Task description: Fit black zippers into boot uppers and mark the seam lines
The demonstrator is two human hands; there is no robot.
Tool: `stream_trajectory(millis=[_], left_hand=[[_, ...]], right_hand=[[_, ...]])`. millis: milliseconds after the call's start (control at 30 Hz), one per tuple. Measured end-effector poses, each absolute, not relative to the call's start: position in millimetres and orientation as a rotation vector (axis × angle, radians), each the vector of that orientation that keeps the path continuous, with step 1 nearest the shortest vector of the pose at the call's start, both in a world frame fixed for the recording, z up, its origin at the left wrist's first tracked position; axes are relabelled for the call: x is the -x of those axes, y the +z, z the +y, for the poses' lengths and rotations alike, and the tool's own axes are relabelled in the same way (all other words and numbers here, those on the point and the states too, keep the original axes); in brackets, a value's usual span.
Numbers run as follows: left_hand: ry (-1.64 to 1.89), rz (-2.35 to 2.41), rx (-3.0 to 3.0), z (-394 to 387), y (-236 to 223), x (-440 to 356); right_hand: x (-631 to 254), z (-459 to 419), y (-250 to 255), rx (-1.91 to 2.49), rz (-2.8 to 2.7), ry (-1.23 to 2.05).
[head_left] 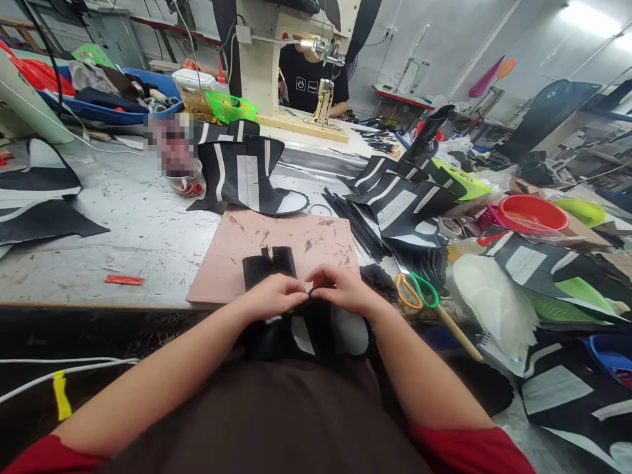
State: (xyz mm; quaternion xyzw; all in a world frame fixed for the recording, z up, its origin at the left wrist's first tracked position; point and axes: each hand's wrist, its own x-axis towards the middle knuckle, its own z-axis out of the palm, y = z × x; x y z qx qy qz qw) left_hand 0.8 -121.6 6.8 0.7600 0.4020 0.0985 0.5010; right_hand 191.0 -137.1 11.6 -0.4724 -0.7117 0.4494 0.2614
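Note:
My left hand [282, 294] and my right hand [340, 289] meet over the front edge of a pinkish board [232, 263]. Fingertips of both are pinched on a thin black strip [311, 293], most of it hidden by the fingers. Beneath them a black boot upper [269, 266] lies partly on the board and hangs toward my lap. Its lower part carries pale grey patches [349, 331]. Whether the strip is joined to the upper, I cannot tell. Scissors [417, 291] with orange and green handles lie to the right of my right hand.
Behind the board lies another boot upper [247, 174], with a stack of uppers [395, 204] and black strips [358, 227] to its right. A sewing machine [259, 66] stands at the back, a person [313, 79] behind it. Red basin [533, 214] at right; red strip [124, 280] at left.

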Motion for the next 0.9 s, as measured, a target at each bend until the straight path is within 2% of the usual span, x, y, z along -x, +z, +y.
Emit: stream_trajectory(millis=[267, 700, 800, 900], left_hand=[[0.354, 1.097, -1.841, -127, 2, -8], [0.311, 0.902, -1.875, -121, 2, -8], [0.414, 1.000, -1.934, -127, 4, -11], [0.581, 1.176, -1.994, -132, 6, -13]], right_hand=[[-191, -138, 13, 1.265, -1.962, 1.171], [-192, -138, 13, 1.238, -1.985, 1.178], [-190, -144, 25, 1.268, -2.092, 0.945], [-185, -165, 49, 1.343, -2.127, 0.423]])
